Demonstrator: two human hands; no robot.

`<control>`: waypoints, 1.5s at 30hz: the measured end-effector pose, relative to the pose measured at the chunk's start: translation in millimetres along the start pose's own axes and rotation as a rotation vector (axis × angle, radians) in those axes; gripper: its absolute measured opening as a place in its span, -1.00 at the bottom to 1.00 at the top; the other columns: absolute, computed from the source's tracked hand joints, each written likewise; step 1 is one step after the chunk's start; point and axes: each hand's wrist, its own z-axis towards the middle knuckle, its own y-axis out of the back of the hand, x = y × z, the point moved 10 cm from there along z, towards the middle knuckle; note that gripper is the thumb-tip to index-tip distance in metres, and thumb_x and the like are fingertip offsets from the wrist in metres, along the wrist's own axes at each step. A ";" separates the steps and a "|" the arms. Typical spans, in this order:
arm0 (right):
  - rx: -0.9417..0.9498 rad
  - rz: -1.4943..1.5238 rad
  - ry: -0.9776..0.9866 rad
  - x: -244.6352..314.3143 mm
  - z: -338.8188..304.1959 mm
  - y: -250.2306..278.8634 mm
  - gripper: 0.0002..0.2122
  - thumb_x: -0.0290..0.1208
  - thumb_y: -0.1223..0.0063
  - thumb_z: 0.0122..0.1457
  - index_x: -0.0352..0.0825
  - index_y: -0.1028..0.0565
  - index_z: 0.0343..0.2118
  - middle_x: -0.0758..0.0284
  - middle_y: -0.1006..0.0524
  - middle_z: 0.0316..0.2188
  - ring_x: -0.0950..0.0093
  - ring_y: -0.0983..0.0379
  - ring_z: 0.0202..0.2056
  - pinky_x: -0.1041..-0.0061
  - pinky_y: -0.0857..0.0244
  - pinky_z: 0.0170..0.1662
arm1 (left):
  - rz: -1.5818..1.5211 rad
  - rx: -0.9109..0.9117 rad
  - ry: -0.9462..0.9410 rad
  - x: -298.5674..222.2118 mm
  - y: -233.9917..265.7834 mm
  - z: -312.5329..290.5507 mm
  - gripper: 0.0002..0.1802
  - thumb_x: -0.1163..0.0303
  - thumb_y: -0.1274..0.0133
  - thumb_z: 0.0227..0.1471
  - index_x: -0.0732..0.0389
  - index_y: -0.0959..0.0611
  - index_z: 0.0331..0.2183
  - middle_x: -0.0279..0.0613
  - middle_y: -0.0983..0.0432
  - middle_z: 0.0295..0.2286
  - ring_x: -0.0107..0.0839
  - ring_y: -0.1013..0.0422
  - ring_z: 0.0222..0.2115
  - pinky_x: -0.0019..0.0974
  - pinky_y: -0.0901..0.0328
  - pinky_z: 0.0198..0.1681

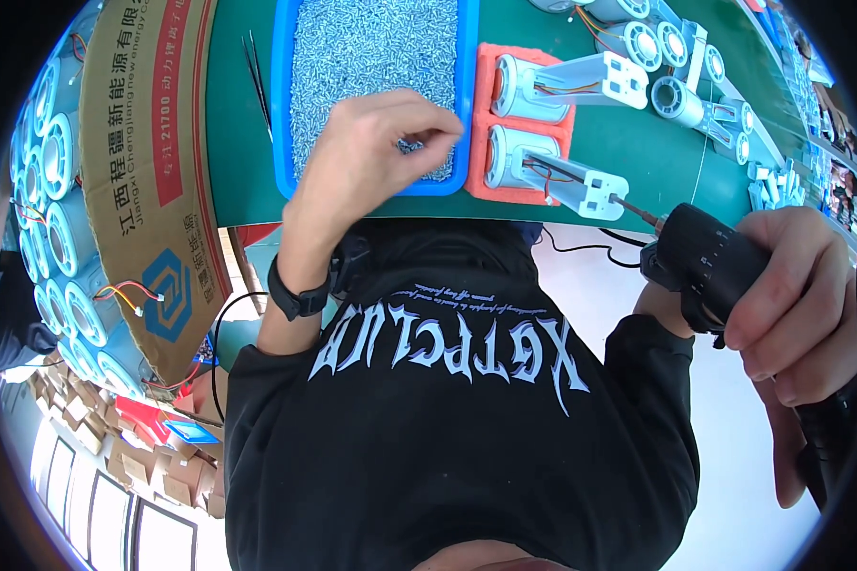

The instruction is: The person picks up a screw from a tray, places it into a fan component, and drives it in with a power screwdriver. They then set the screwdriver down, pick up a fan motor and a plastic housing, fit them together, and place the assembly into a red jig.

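Observation:
My left hand (376, 147) hovers over a blue bin (281, 114) of small silvery screws (371, 48). Its thumb and forefinger are pinched together near the bin's right rim; anything between them is too small to make out. In my right hand (800, 305) is a black power screwdriver (709, 257). Its bit tip meets the plate end of the nearer white cylindrical housing (519, 157), which has red and dark wires. This housing and a similar farther one (524, 90) lie in a pink foam holder (479, 176) beside the bin.
Black tweezers (255, 86) lie left of the bin on the green tabletop (238, 181). A cardboard box (195, 124) with several white cylinders (67, 233) stands at far left. More white housings (676, 100) sit at back right. A black cable (595, 249) hangs below the table edge.

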 end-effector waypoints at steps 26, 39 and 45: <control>-0.094 -0.137 -0.084 58.7 -4.7 43.7 -0.56 0.05 -0.42 -0.24 -0.25 -0.50 -0.61 0.44 -0.51 -0.61 0.57 -0.48 -0.63 0.68 -0.47 -0.51 | -0.589 -0.155 0.043 -6.2 -41.3 -1.0 -0.83 0.69 -0.11 -0.11 0.29 -0.57 -0.38 -0.21 -0.54 -0.44 -0.42 -0.45 -0.48 -0.40 -0.33 -0.40; -0.051 -0.047 0.032 61.7 -4.6 31.9 -0.53 0.01 -0.29 -0.09 -0.25 -0.38 -0.31 0.41 -0.44 -0.55 0.54 -0.44 -0.60 0.60 -0.48 -0.56 | -0.566 -0.133 -0.074 -17.9 -39.3 -5.6 -0.81 0.71 -0.07 -0.09 0.28 -0.62 -0.37 -0.21 -0.49 -0.36 -0.45 -0.40 -0.42 -0.43 -0.29 -0.32; -0.033 -0.006 0.079 58.7 -0.9 25.3 -0.50 0.00 -0.23 -0.02 -0.26 -0.33 -0.17 0.39 -0.41 -0.52 0.53 -0.43 -0.59 0.57 -0.48 -0.59 | -0.577 -0.146 -0.051 -15.8 -39.1 -7.2 -0.80 0.70 -0.06 -0.10 0.27 -0.64 -0.36 -0.20 -0.52 -0.37 -0.45 -0.40 -0.44 -0.44 -0.29 -0.34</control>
